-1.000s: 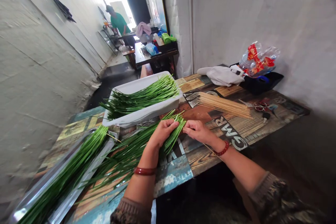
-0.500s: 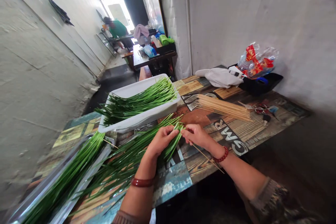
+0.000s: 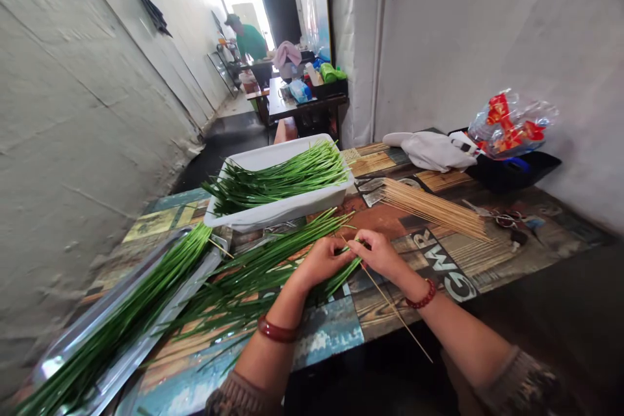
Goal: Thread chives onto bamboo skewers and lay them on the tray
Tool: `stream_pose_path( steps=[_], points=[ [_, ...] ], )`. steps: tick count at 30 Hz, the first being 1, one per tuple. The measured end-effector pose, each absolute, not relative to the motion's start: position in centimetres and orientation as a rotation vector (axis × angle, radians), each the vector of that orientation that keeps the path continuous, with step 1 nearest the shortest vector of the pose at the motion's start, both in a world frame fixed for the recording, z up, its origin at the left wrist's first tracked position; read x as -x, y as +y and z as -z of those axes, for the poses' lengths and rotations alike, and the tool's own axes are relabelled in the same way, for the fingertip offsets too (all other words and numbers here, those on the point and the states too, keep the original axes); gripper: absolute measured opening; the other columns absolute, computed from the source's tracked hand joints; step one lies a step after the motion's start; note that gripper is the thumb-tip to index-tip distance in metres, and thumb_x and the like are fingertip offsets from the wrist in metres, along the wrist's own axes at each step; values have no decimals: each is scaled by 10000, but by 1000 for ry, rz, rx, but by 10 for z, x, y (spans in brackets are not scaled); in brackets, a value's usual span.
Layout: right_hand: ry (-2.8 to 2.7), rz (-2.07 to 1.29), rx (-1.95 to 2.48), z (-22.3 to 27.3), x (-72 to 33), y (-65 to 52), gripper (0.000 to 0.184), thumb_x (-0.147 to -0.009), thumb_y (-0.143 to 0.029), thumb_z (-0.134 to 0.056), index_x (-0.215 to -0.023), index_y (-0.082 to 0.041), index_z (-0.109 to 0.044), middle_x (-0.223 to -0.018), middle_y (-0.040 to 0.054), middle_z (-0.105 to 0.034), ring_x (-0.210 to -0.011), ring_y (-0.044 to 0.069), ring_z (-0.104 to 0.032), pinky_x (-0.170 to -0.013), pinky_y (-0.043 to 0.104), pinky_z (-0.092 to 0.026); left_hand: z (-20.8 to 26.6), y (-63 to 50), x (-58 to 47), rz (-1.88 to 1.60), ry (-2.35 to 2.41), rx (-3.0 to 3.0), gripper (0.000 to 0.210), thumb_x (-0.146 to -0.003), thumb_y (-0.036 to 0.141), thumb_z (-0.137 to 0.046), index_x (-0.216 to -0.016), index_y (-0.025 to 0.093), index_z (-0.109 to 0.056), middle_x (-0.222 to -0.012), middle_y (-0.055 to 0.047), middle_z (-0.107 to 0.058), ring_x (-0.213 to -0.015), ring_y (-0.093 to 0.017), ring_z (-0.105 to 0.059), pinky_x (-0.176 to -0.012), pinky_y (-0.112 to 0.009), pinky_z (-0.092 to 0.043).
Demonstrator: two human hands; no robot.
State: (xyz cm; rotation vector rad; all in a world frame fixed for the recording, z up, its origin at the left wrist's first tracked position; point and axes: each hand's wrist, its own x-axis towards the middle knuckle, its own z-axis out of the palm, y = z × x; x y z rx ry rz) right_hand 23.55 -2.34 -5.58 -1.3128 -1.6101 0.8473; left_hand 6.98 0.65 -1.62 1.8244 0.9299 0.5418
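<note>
My left hand [image 3: 324, 261] is closed on the pale ends of a small bunch of garlic chives [image 3: 336, 283]. Right beside it, my right hand [image 3: 383, 257] pinches a thin bamboo skewer [image 3: 397, 313], whose long end slants down past the table edge. The skewer's other end shows just above the fingertips, among the stems. My fingers partly hide where skewer and chives meet. Loose chives [image 3: 263, 257] lie on the table to the left of my hands. A stack of bamboo skewers [image 3: 433, 208] lies beyond my right hand.
A white tub [image 3: 277, 211] of chives stands at the back; a metal tray [image 3: 160, 328] with skewered chives sits left. Scissors [image 3: 504, 218], a white cloth [image 3: 431, 151] and a black tray [image 3: 519, 172] with plastic packaging lie right. A person in green [image 3: 251, 42] is far back.
The view has shifted, so the table things sit further right. My hands have drawn closer together, and a skewer end now shows above the stems. The person in back is more upright.
</note>
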Motion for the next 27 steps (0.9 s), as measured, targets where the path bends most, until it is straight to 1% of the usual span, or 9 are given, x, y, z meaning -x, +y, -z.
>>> stream_pose_path(
  steps=[2, 4, 6, 8, 11, 17, 22, 24, 27],
  points=[
    [-1663, -778, 1332, 54, -236, -23, 254, -847, -291, -541, -617, -186, -521, -546, -28, -513, -506, 109, -484, -500, 228, -340, 13, 12, -62, -561, 923, -1903, 293, -790, 397, -625, -754, 119, -709, -709, -24, -672, -661, -137, -562, -632, -229, -417],
    [-1703, -718, 1356, 52, -236, -23, 246, -843, -275, -536, -614, -184, -529, -552, -25, -517, -536, 115, -495, -533, 233, -345, 10, 19, -51, -719, 1056, -1941, 288, -813, 382, -592, -845, 122, -713, -817, -58, -709, -743, -162, -606, -695, -247, -450],
    [-1710, -702, 1370, 51, -236, -23, 228, -845, -281, -533, -641, -181, -556, -564, -19, -539, -548, 120, -509, -550, 236, -355, 7, 26, -41, -862, 1241, -2001, 297, -833, 375, -555, -862, 124, -711, -819, -75, -712, -760, -176, -615, -707, -263, -457],
    [-1690, -723, 1376, 51, -236, -23, 212, -852, -291, -525, -685, -178, -590, -577, -10, -565, -543, 123, -517, -543, 236, -360, 3, 31, -33, -860, 1334, -2093, 289, -844, 355, -535, -859, 127, -713, -816, -79, -716, -753, -179, -620, -712, -269, -455],
    [-1696, -740, 1365, 52, -236, -23, 200, -848, -298, -532, -712, -175, -611, -609, -3, -597, -559, 125, -531, -548, 231, -370, -5, 33, -31, -737, 1376, -2239, 274, -863, 317, -506, -881, 141, -715, -846, -76, -719, -765, -179, -624, -705, -262, -445],
    [-1751, -710, 1311, 52, -238, -25, 165, -813, -255, -567, -676, -174, -608, -655, -11, -627, -615, 119, -553, -600, 221, -380, -7, 43, -57, -322, 1388, -2525, 235, -864, 237, -487, -853, 173, -712, -875, -73, -706, -805, -184, -624, -736, -267, -439],
    [-1743, -702, 1324, 50, -237, -24, 139, -808, -239, -587, -694, -173, -634, -658, -10, -642, -605, 118, -558, -592, 222, -372, 8, 55, -76, -154, 1474, -2614, 167, -808, 212, -563, -913, 182, -689, -953, -79, -678, -885, -204, -623, -755, -272, -443],
    [-1739, -702, 1328, 50, -238, -23, 129, -807, -238, -595, -706, -175, -644, -667, -9, -649, -613, 121, -564, -595, 223, -372, 10, 56, -78, -90, 1525, -2676, 162, -779, 207, -592, -911, 186, -684, -958, -83, -661, -876, -212, -620, -732, -277, -442],
    [-1729, -703, 1335, 50, -238, -22, 115, -807, -238, -605, -728, -173, -658, -681, -4, -658, -622, 123, -569, -600, 225, -373, 10, 57, -76, -58, 1559, -2733, 146, -781, 178, -560, -851, 174, -688, -917, -90, -642, -837, -209, -613, -701, -284, -436]
  ],
)
